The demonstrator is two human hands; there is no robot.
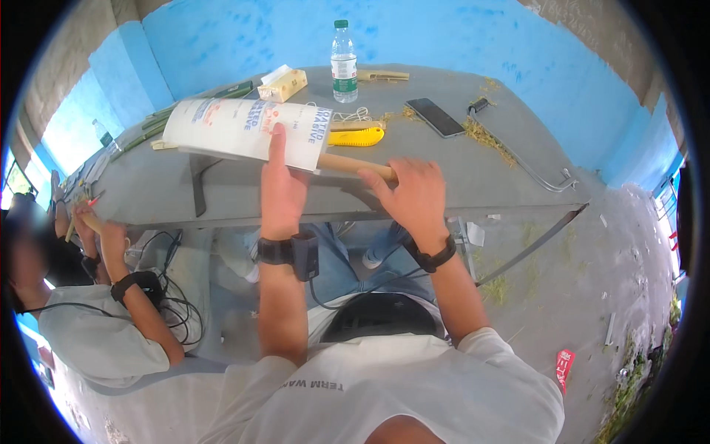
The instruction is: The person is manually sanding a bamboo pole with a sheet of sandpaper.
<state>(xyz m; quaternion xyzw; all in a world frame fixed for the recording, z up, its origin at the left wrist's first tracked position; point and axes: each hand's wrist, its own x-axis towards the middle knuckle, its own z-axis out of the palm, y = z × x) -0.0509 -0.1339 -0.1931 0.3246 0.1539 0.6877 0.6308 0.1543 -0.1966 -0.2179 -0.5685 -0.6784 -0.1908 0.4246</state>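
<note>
A sheet of sandpaper [237, 132], its white printed back outward, is curled over one end of a light brown stick [347, 163] above the table's near edge. My left hand [282, 196] grips the sheet from below, its thumb pressed on the printed side. Closed round the bare right end of the stick is my right hand [414, 194], thumb along it. The sheet hides the stick's other end. Just behind the stick lies a yellow utility knife [356, 138].
On the grey table [503, 177] are a water bottle [344, 70], a tissue pack [282, 85], a phone [435, 118], a thin metal frame with a black handle [518, 154], a dark blade-like tool [198, 185] and plant shavings. At left, a co-worker [103, 325] handles a stick.
</note>
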